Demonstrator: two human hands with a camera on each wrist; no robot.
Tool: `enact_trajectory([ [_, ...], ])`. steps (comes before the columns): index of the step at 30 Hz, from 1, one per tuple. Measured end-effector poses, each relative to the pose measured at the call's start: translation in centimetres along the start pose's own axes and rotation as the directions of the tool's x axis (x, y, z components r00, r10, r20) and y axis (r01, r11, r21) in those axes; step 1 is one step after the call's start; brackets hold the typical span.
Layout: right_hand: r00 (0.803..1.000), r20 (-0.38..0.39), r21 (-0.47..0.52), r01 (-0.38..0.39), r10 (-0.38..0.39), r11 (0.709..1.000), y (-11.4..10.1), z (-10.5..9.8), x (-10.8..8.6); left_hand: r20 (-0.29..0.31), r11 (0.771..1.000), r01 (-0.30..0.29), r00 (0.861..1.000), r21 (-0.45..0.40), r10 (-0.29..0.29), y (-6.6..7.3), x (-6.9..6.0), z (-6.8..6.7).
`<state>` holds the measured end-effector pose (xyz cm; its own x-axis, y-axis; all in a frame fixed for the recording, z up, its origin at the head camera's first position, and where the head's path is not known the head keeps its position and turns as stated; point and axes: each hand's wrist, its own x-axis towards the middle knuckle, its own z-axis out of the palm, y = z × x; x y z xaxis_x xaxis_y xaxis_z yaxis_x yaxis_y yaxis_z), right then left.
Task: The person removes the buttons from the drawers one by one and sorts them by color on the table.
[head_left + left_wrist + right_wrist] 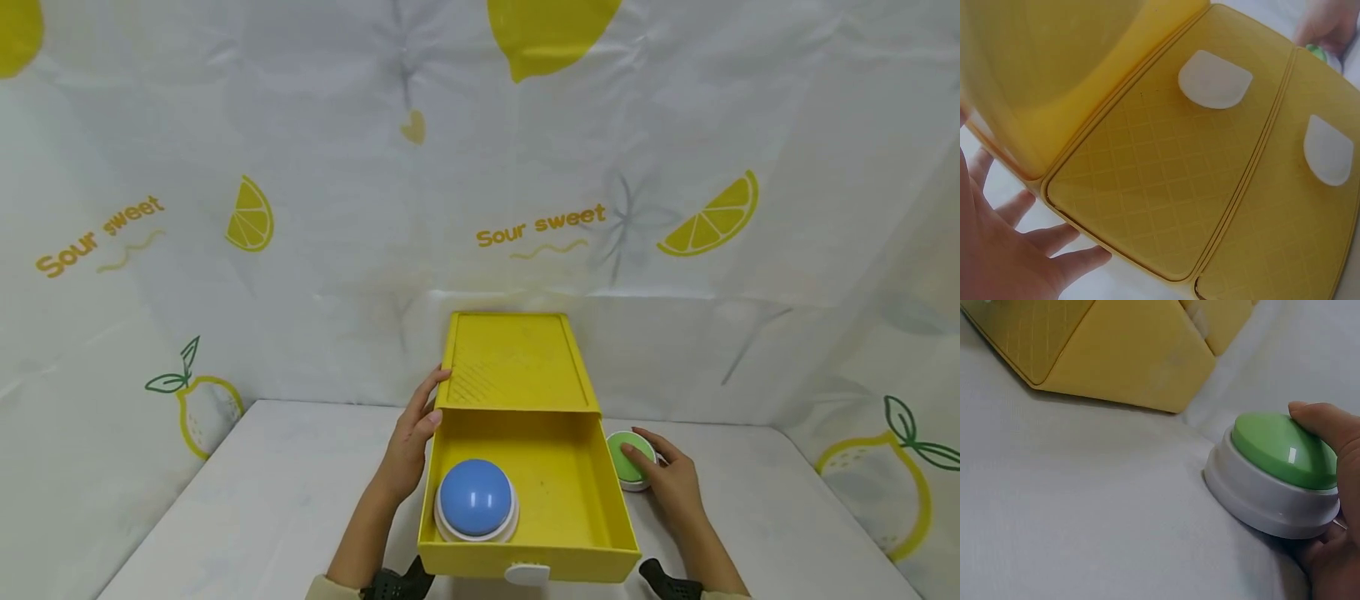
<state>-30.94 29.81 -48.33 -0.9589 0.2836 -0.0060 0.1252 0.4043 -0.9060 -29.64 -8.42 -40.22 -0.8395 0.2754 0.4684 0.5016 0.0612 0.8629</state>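
A yellow drawer cabinet stands against the back, its top drawer pulled out. Inside that drawer, at the front left, sits a blue dome push button on a white base. My left hand rests against the cabinet's left side, and its spread fingers lie along the edge. Right of the cabinet, my right hand grips a green push button with a white base. Its thumb lies on the green top, with other fingers beneath the base, which is tilted close to the tabletop.
Below the pulled-out drawer, the left wrist view shows two shut drawers with white handles. The opened drawer has its own white handle. A white table carries everything, and a lemon-printed sheet hangs right behind the cabinet.
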Motion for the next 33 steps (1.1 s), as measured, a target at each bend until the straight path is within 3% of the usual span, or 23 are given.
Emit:
enact_trajectory([
  [7,0.993,-0.112,-0.014,0.046,-0.047,0.999,0.60,0.54,-0.12,-0.008,1.000,0.017,1.000,0.002,-0.017,0.17,0.07,0.13],
  [12,0.980,-0.146,-0.039,0.129,-0.134,0.991,0.89,0.75,-0.08,-0.015,1.000,0.017,1.000,0.001,-0.017,0.29,0.10,0.17],
  [17,0.969,-0.141,-0.129,0.187,-0.205,0.974,0.97,0.87,-0.10,-0.009,1.000,0.013,1.000,0.003,-0.013,0.32,0.13,0.17],
  [25,0.984,-0.078,-0.129,0.149,-0.159,0.980,0.85,0.77,-0.52,-0.007,1.000,0.006,1.000,-0.001,-0.006,0.05,-0.07,0.13],
  [33,0.979,-0.072,-0.160,0.177,-0.191,0.971,1.03,0.63,-0.87,-0.013,1.000,-0.004,1.000,-0.004,0.003,0.00,-0.15,0.22],
])
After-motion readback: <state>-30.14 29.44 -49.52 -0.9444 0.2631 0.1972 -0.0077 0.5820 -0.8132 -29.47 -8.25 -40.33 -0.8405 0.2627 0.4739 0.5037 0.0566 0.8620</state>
